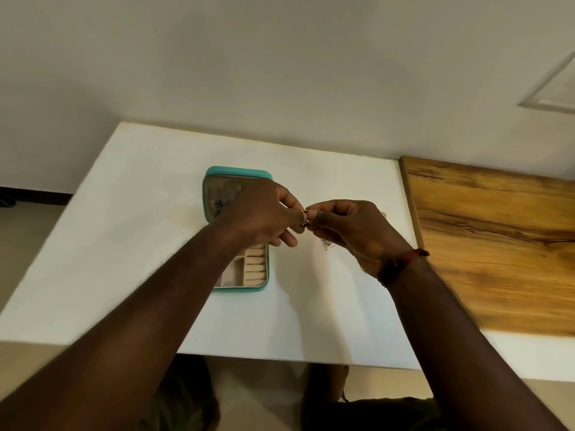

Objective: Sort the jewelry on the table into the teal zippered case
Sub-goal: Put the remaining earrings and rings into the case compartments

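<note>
**Head view.** Your left hand [264,213] and right hand [351,225] meet above the white table [124,213], just right of the teal zippered case [208,194]. Between them you hold a small gold piece [304,216] with a dark bead at each end (its kind is too small to tell). Its long axis runs near to far, with one bead toward the wall and the other toward you.

Your left thumb and forefinger pinch the piece from the left, and the other fingers curl loosely beneath. The fingertips of your right hand, drawn together, pinch it from the right. The piece sits beside the case's right edge, about midway along the case's length.

The case lies open and flat, its long axis also near to far, with one half far and one half near. A blue item [219,205] rests in the far half. In the near half, cream ring rolls [256,269] fill the right side, each roll lying left to right. Your left forearm crosses the middle of the case.

A small gold item [384,214] lies on the table just right of your right hand. A dark speck [326,244], too blurred to identify, lies near its heel. A dark red band [401,262] circles your right wrist. A wooden board [497,237] adjoins the table on the right.
</note>
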